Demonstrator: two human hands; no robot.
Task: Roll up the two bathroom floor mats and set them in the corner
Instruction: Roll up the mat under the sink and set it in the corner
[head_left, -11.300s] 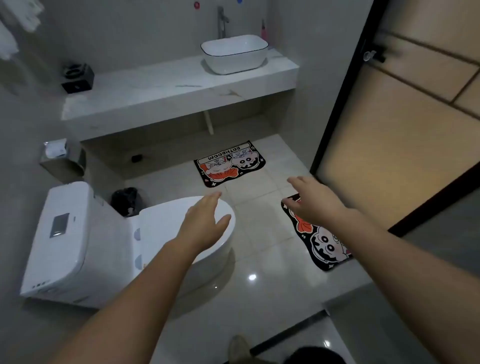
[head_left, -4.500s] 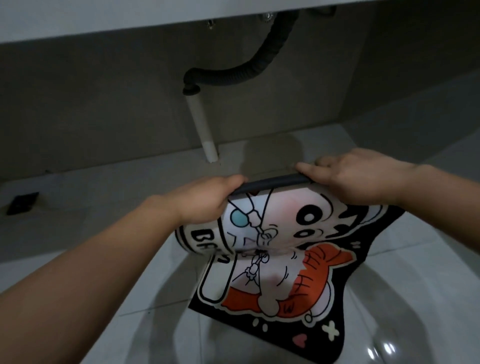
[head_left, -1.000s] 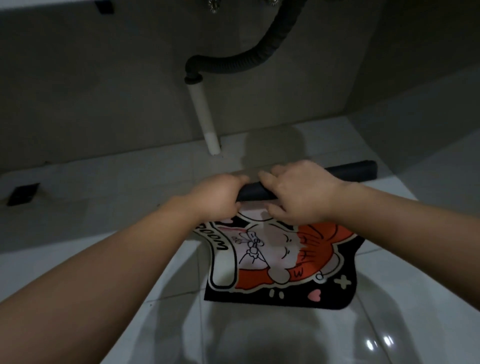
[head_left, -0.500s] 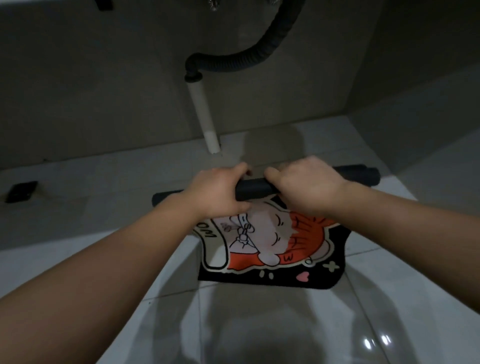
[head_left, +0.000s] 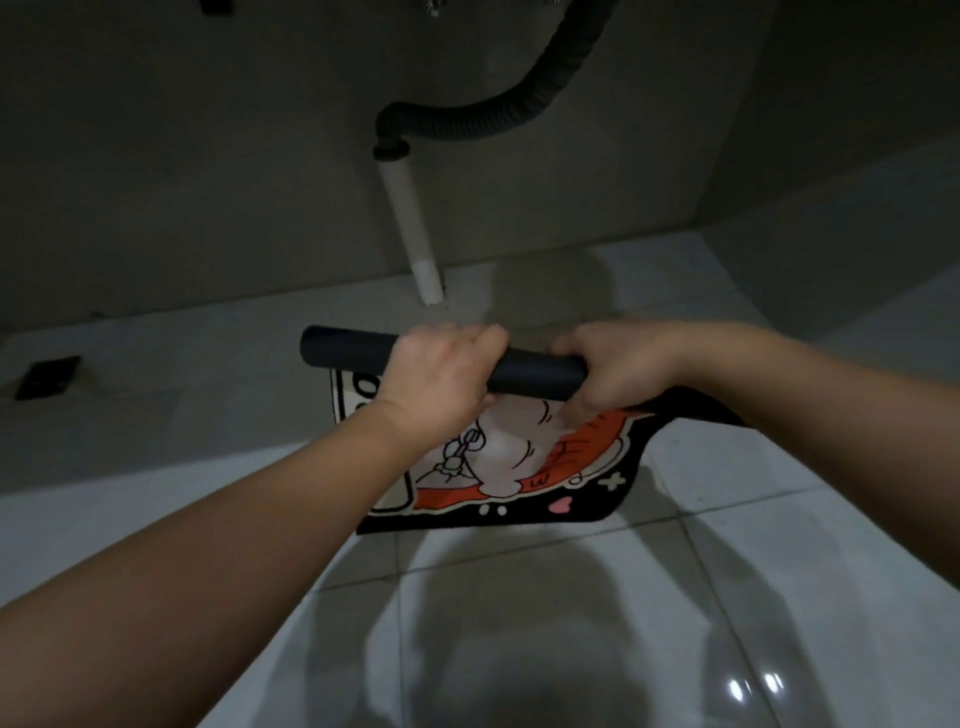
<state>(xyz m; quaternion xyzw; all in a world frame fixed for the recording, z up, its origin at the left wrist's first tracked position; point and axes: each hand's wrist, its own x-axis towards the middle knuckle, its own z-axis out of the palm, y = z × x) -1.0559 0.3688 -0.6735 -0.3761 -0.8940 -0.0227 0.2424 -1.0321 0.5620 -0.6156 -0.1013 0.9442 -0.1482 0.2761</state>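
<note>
Tiled floor (head_left: 779, 597), mat (head_left: 519, 467) half-rolled, rt end hidden

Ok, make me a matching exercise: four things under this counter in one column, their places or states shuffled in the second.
1. mat
2. left hand
3. black hose
4. white pipe

A. runs down to the floor
B. curves along the wall near the top of the view
C. partly rolled, picture side still showing
D. closed on the dark roll

Pairs: 1-C, 2-D, 3-B, 4-A
</note>
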